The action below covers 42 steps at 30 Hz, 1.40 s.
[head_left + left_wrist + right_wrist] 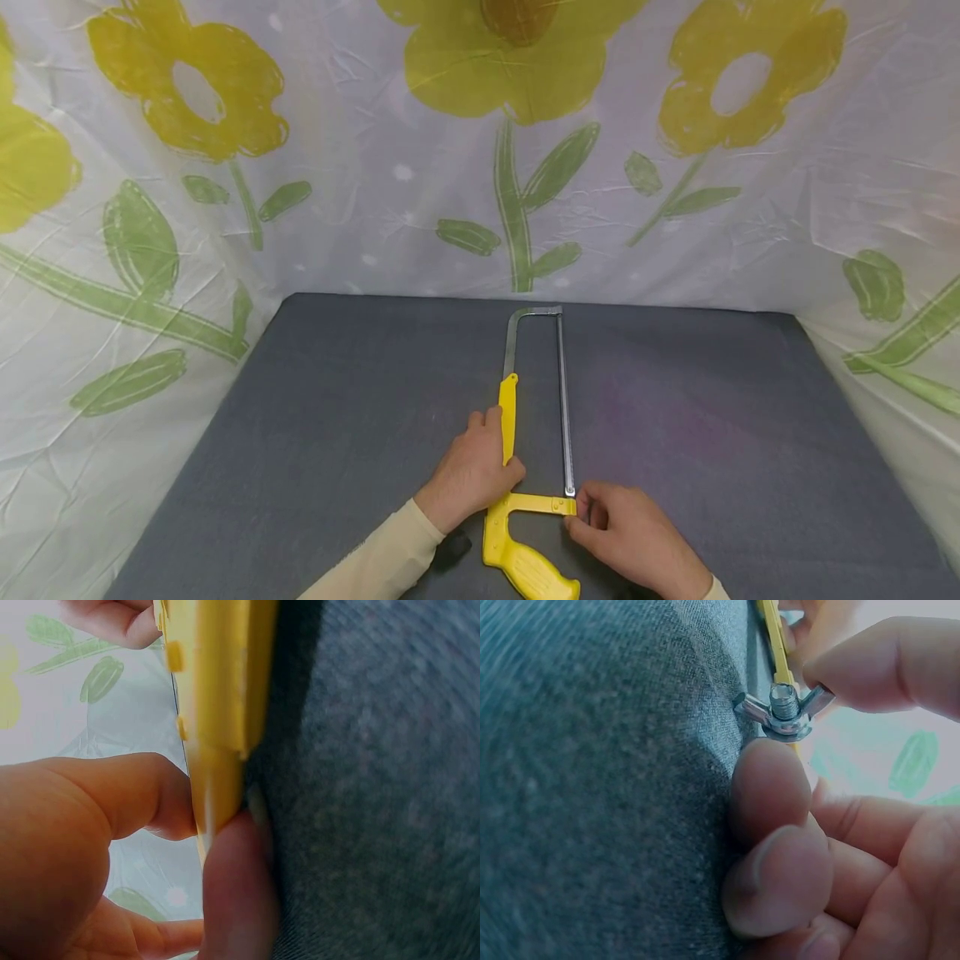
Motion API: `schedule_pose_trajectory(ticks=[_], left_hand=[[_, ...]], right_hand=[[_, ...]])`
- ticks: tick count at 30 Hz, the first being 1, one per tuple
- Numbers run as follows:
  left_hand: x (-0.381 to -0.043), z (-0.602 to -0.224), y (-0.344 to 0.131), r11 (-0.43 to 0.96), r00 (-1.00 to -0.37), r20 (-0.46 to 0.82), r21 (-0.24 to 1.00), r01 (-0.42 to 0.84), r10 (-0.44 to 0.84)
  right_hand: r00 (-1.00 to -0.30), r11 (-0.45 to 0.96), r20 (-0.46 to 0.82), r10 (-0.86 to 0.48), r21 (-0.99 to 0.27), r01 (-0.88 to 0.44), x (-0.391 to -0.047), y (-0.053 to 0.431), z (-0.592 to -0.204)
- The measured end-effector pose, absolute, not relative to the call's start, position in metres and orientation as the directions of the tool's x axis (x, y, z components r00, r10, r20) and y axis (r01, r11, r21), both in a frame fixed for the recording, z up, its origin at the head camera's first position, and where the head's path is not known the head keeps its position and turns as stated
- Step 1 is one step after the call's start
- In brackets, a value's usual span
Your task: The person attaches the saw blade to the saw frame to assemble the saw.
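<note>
A hacksaw [543, 503] with a yellow handle and a silver frame lies on the dark surface, its blade [565, 408] to the right. My left hand [472, 473] grips the yellow part of the frame above the handle; in the left wrist view its thumb and fingers close round a yellow bar [217, 780]. At the blade's near end is my right hand [637, 533]. The right wrist view shows a metal wing nut [786, 729] on a threaded bolt there. My right thumb touches one wing and a curled finger lies against the nut's underside.
A dark grey cloth-covered table [360, 375] spreads under both hands. White fabric [352, 192] printed with yellow flowers and green leaves hangs behind it and along both sides. A black wrist band [452, 551] shows beside the left cuff.
</note>
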State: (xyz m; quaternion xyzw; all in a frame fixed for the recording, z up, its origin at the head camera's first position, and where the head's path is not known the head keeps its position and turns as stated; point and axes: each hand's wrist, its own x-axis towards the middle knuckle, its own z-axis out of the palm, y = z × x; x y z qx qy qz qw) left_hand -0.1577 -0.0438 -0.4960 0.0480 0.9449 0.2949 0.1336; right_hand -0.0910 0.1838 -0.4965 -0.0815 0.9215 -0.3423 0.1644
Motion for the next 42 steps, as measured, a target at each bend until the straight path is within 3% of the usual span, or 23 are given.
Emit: schedule_pose_trajectory(ticks=[8, 42], left_hand=[[-0.1584, -0.4952, -0.0433, 0.820, -0.961, -0.221, 0.573, 0.012, 0.168], [-0.1573, -0.4948, -0.0427, 0.816, -0.957, -0.230, 0.578, 0.010, 0.175]], right_hand=[[-0.941, 0.761, -0.197, -0.275, -0.643, -0.088, -0.0911, 0.1841, -0.4965], [-0.914, 0.720, -0.213, -0.344, -0.685, -0.112, -0.0898, 0.1920, -0.4962]])
